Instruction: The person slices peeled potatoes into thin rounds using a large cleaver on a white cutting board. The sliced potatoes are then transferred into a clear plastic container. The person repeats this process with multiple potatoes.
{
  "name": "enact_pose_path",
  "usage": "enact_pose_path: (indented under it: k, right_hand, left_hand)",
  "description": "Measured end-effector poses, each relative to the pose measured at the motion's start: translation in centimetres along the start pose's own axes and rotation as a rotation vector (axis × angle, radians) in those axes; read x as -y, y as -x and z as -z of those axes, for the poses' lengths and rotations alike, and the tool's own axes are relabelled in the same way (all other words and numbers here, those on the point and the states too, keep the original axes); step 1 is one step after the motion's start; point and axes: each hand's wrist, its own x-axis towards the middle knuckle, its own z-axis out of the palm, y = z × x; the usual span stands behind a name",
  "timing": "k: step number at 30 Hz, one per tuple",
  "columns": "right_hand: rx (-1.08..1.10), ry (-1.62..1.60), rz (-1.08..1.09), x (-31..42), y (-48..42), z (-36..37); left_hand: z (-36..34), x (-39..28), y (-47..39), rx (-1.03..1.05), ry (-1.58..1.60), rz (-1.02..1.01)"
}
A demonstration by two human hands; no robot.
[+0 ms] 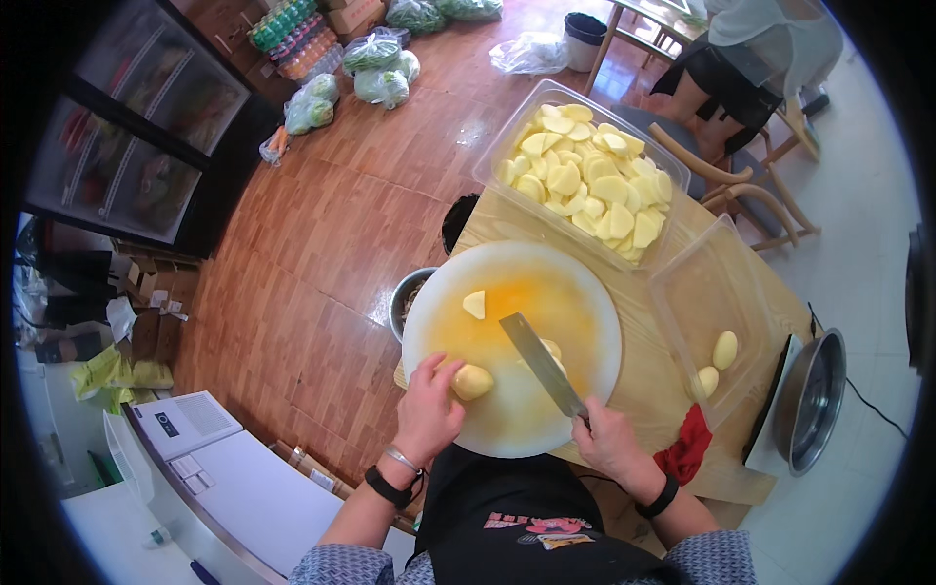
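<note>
My right hand (608,442) grips the handle of a cleaver (542,364), its broad blade angled over a round white cutting board (468,263) stained orange in the middle. A few pale potato slices (553,349) lie partly hidden beside the blade. My left hand (430,406) touches a peeled potato (474,382) near the board's left side, thumb and fingers apart around its left end. Farther up the board lies a single potato piece (474,304). Beyond the board, a clear plastic tub (504,191) is heaped with potato slices (585,172).
A second clear tub (676,322) at right holds two peeled potatoes (725,350). Beside it are a red cloth (686,447) and a tilted steel basin (812,402). A metal bowl (399,307) sits partly under the board's left edge. Someone (738,73) stands beyond the chairs (760,191).
</note>
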Motion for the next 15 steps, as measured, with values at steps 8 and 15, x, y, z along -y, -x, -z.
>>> enact_pose_path:
  k: [8, 15]
  right_hand:
    - [0.09, 0.033, 0.01, 2.0, 1.2, -0.5]
    - [0.081, 0.139, 0.133, 2.6, 1.5, -0.8]
  left_hand:
    - [-3.2, -0.4, 2.5, 0.159, 0.048, 0.185]
    - [-4.8, -1.4, 3.3, 0.023, 0.036, 0.147]
